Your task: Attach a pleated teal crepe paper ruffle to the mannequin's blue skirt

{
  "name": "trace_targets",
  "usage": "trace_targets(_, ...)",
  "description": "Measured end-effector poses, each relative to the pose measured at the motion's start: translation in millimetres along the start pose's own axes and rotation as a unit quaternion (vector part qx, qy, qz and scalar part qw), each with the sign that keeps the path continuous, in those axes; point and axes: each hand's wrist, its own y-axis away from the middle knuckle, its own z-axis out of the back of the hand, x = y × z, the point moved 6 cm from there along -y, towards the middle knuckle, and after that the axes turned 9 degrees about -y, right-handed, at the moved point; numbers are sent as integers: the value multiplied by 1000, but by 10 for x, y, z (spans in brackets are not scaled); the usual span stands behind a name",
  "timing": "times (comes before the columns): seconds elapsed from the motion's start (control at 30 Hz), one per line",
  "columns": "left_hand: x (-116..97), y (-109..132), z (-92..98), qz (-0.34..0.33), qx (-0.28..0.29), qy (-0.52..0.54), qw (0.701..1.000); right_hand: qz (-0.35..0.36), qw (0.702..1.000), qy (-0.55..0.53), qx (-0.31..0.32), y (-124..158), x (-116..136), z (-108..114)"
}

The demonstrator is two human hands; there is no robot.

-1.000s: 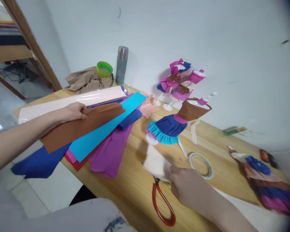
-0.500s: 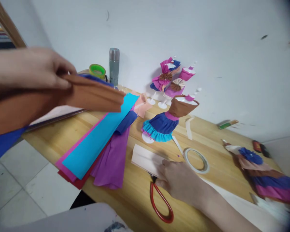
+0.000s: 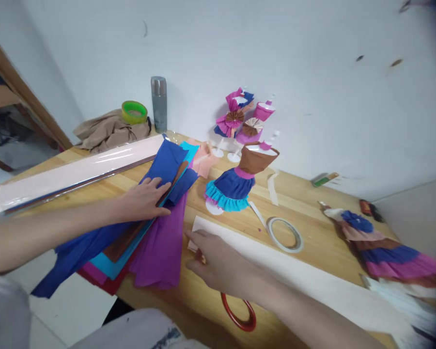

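My left hand [image 3: 147,198] lies flat with fingers spread on blue crepe paper [image 3: 167,157], which tops a pile of long strips. A brown strip [image 3: 121,245], a turquoise strip [image 3: 107,264] and a purple piece [image 3: 162,252] show beneath or beside it. My right hand [image 3: 221,261] has its fingers bent around the left end of a long, pale strip of paper [image 3: 276,257]; the fingertips partly hide that end. Under my right wrist, a red handle of the scissors [image 3: 240,320] sticks out; their blades are hidden.
A miniature dress form [image 3: 245,174] stands beyond my hands, with two more by the wall. A tape roll [image 3: 285,235] lies to the right, near a doll-sized layered dress [image 3: 388,252]. At the back are a grey flask [image 3: 160,104] and green-cored tape [image 3: 134,111].
My left hand has lowered the brown and blue paper onto the pile and let go, fingers spread. My right hand has shifted left to the end of the pale strip.
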Motion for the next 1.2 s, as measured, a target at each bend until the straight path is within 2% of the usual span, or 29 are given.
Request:
trace_targets(0.1,-27,-23,-190,20,65,-3,998,3,992,-123,-10,-129,5,-84)
trace_targets(0.3,10,-156,-291,-7,61,3,998,19,963,-265,-41,-363,6,-260)
trace_targets(0.43,236,-372,-337,-37,58,-3,998,33,954,-292,-65,-676,45,-304)
trace_targets(0.57,552,-568,-347,-44,68,-10,997,38,962,-259,-84,-1033,97,-295)
trace_targets(0.67,656,-656,-286,-32,71,-12,997,38,967,-242,-74,-1136,146,-293)
trace_targets(0.73,596,-691,-195,-26,51,-16,998,45,972,-220,-67,-1083,192,-284)
trace_targets(0.83,355,-736,-42,-32,7,-4,999,83,978,-180,-67,-870,284,-242)
trace_targets(0.9,250,-782,25,12,-5,-13,1000,98,977,-178,-58,-700,323,-226)
trace_targets(1.07,169,-864,193,70,-26,-30,997,49,976,-212,-24,-343,247,-205)
trace_targets(1.2,158,-783,350,80,-83,-37,993,4,979,-196,-50,-158,99,-117)
